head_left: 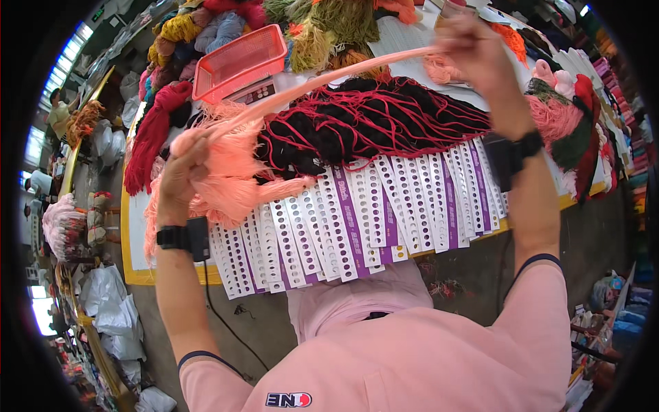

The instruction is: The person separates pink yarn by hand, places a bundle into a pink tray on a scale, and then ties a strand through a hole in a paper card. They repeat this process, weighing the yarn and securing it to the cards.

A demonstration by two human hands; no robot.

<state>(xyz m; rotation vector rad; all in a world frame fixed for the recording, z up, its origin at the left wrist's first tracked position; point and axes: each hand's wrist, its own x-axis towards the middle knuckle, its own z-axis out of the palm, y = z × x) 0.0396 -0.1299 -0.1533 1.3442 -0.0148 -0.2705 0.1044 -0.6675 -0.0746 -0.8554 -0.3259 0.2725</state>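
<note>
Thread workshop, worktable (128, 255) heaped with skeins (336, 34).

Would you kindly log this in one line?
left hand: gripping peach yarn bundle; right hand: holding stretched peach strand; nearby: black-red yarn

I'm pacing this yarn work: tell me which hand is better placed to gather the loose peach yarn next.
Probably the left hand: it is right at the peach yarn, while the blurred right hand is away at the far end of the stretched strand.
</note>
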